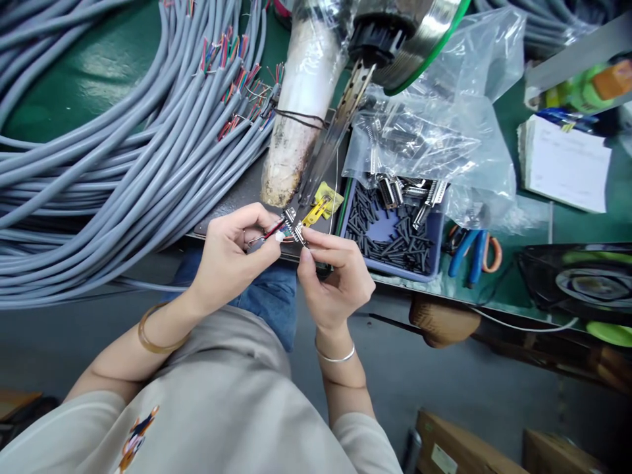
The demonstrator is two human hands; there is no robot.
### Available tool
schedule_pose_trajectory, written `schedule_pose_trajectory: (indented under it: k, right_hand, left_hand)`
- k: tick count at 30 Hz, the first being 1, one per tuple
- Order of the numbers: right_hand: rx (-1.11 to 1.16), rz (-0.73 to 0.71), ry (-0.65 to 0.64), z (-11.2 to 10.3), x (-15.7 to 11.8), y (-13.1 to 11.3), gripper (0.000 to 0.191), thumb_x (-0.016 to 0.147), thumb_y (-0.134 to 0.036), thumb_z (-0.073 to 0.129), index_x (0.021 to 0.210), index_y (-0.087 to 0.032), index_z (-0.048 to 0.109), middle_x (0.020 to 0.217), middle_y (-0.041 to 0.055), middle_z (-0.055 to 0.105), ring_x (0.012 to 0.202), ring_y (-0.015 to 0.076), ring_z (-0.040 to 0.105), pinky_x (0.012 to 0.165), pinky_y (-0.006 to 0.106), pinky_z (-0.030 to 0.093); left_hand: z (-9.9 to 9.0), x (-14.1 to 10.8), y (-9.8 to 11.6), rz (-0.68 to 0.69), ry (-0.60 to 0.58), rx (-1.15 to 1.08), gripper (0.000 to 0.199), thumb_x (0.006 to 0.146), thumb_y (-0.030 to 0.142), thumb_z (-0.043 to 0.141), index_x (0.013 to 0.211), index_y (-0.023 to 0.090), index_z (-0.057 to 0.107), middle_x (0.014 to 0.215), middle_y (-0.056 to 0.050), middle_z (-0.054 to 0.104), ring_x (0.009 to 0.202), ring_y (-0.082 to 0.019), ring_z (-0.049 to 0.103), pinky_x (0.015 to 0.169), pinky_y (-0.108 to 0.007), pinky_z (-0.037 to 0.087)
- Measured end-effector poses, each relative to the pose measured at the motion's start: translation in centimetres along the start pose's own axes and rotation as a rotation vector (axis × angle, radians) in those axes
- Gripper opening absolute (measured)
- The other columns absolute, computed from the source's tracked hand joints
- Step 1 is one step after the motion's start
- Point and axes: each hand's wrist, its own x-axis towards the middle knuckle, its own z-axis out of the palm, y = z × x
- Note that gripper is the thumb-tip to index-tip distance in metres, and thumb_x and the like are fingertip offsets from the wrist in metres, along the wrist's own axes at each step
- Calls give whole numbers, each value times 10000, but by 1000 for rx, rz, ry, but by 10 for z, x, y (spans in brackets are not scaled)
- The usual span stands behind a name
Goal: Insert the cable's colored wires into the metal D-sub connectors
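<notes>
Pinching coloured wires in left hand and metal connector, just off centre toward 9 o'clock, in right hand. Seems partway joined; cannot confirm joints. Apparently still to do: bare-ended cables, 11 o'clock; spare connectors, 2 o'clock.

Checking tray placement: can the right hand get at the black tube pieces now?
Probably yes: the tray sits just beside the right hand, near black pieces uncovered, plastic bag only toward the far end. The right fingers hold the metal connector, though, and would need freeing.
</notes>
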Motion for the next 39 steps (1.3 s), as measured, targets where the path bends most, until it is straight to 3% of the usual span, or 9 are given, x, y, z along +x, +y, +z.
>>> schedule_pose_trajectory:
  k: [8,16,23,39]
  right_hand:
    - [-29,-23,8,-2,5,-3,193,874,-97,768,958,-247,681,1055,26,815,905,186,795,804,340,670]
    - [-117,-112,4,-2,-3,-3,205,869,-91,751,943,-248,640,1062,34,825,892,177,803,767,293,674]
    - [4,22,-27,-5,0,-4,191,888,-83,737,933,-239,635,1022,25,819,894,171,794,786,312,656]
    - [-36,-3,-1,0,8,-4,176,875,-93,765,923,-241,682,1023,14,818,897,178,794,802,318,655]
  left_hand:
    - [0,0,2,49,6,22,109,779,165,736,725,163,641,774,-16,694,648,-87,586,559,-165,474]
    - [-2,2,2,-89,-50,-39,199,751,188,776,674,160,595,756,-2,688,465,-14,401,399,-145,325]
    - [-6,0,-3,-116,-78,-151,266,711,187,856,689,157,592,762,11,672,432,-2,398,382,-153,321]
    - [-1,6,2,-11,-30,-48,190,743,122,722,687,170,547,622,63,539,445,-13,378,406,-138,315]
